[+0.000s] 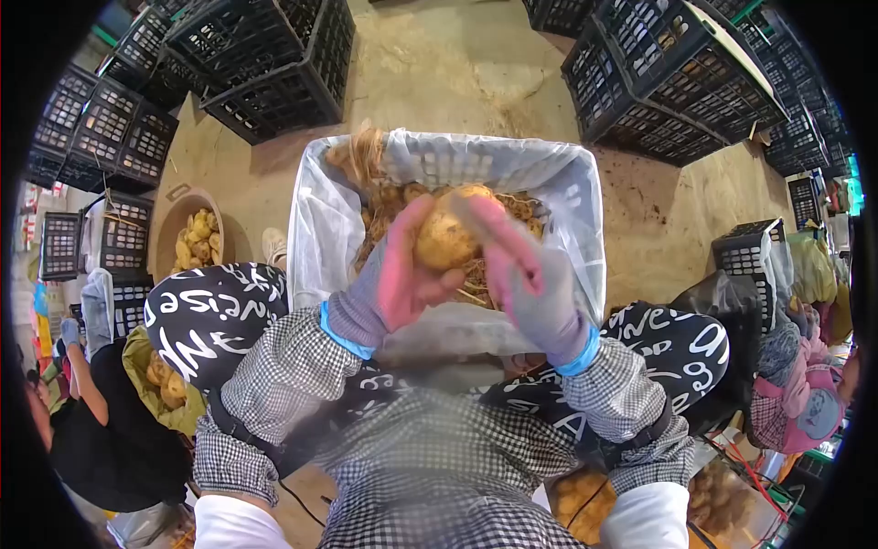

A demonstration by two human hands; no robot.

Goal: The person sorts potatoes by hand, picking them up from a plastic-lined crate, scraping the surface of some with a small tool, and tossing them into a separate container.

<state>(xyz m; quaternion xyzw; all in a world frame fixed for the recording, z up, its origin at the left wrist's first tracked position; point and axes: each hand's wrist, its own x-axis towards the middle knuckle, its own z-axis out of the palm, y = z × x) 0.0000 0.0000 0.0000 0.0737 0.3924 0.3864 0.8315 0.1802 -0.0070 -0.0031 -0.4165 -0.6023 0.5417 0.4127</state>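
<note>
Potato is held up over the lined crate, set between the two hands, its far right side covered by blurred fingers. By the left hand it is cupped from the left and below, so the nearer grasp is there. From the right, the right hand is brought close against it; whether anything is gripped there cannot be told. Its long axis is barely marked, the shape being nearly round.

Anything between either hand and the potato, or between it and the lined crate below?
Nothing visible separates the left hand from the potato. At the right hand, a grey blur, possibly a tool, overlaps the potato. The hands hide part of the lined crate; nothing else visible blocks it.
</note>
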